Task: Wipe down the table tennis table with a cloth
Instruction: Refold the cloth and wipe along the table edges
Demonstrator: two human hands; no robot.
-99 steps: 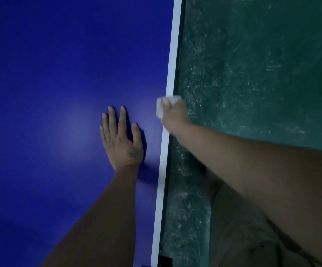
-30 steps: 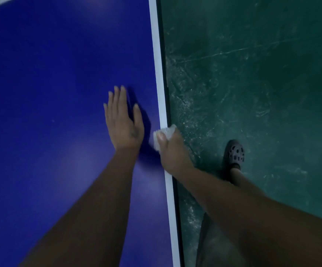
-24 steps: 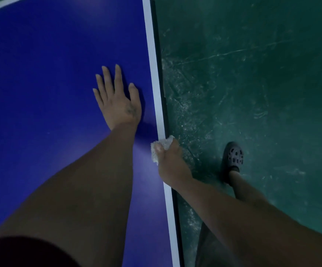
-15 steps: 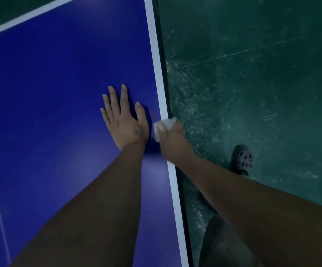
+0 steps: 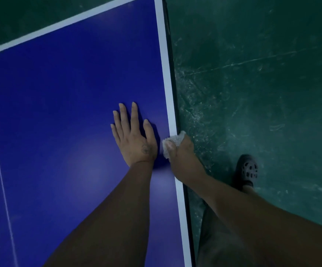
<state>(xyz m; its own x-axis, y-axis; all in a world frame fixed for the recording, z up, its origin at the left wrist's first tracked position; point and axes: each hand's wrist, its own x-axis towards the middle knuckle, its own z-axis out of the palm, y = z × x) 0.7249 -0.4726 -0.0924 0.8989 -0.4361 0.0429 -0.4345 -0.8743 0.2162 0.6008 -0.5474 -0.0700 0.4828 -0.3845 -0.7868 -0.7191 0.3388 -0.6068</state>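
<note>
Right grip still clutching cloth, table edge

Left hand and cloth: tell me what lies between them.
Nothing but a narrow, shadowed strip of bare blue table top separates the left hand from the cloth, seen in the head view.

The right hand hides most of the cloth.

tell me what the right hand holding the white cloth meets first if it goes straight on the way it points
Nothing, as far as shown: the right hand, gripping the crumpled white cloth, points along the white edge stripe of the blue table tennis table, which looks bare to the far corner.
</note>
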